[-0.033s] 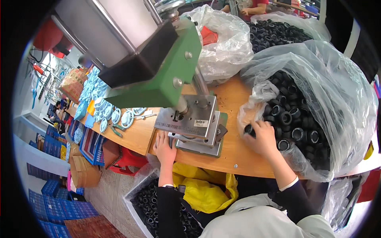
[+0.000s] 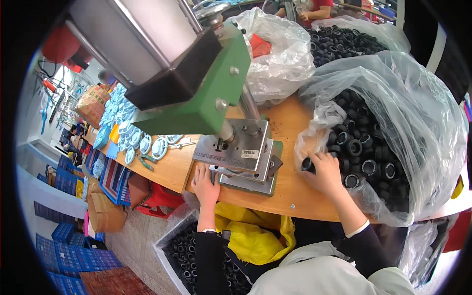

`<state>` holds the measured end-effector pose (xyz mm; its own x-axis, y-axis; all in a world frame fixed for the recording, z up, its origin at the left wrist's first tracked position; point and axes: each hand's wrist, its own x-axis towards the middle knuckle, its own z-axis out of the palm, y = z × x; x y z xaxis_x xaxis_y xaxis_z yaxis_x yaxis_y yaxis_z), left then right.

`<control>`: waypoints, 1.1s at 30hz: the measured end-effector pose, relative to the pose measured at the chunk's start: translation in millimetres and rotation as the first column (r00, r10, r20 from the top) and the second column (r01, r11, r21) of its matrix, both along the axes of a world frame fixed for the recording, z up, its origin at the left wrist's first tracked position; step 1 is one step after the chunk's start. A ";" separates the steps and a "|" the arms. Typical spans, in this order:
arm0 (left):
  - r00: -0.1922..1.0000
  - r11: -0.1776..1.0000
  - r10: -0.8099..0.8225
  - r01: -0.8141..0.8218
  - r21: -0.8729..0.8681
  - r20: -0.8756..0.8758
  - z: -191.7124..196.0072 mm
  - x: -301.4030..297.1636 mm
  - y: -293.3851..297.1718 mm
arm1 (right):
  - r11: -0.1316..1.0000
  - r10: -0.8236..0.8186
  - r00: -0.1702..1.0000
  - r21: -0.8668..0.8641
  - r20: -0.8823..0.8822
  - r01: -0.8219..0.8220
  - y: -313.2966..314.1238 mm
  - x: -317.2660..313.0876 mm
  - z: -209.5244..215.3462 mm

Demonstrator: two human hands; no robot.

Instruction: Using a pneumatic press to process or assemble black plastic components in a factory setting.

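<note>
A bench press with a green head stands in front of me, its steel die plate above a lower steel block. My left hand rests at the near left edge of the die, fingers stretched forward and slightly apart, holding nothing I can see. The fingertips touch or come close to the die's edge. To the right, my right hand pinches a small black wheel between thumb and fingers, beside an open clear plastic bag full of black wheels.
Light-blue plastic parts and green-handled pliers lie on the wooden table at the left. Below the table edge sit a lined box of black wheels and a yellow cloth. Another person works at the back.
</note>
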<state>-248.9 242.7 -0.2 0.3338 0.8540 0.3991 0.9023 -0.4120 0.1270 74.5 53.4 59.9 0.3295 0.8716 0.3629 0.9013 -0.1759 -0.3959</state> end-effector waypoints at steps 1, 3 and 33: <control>1.000 1.000 0.010 -0.010 0.010 -0.003 2.0 0.6 -1.4 | 0.998 0.040 0.999 -0.051 -0.005 -0.040 -1.0 -1.6 -1.0; 0.999 0.999 -0.032 0.033 -0.031 0.035 7.2 0.8 -3.3 | 0.999 0.034 0.996 0.014 -0.083 -0.033 -4.0 -2.5 0.7; 0.429 0.465 0.794 -0.885 0.025 0.431 -57.9 -175.7 -192.8 | 0.867 0.427 0.783 0.451 -0.452 -0.213 76.8 -120.3 74.1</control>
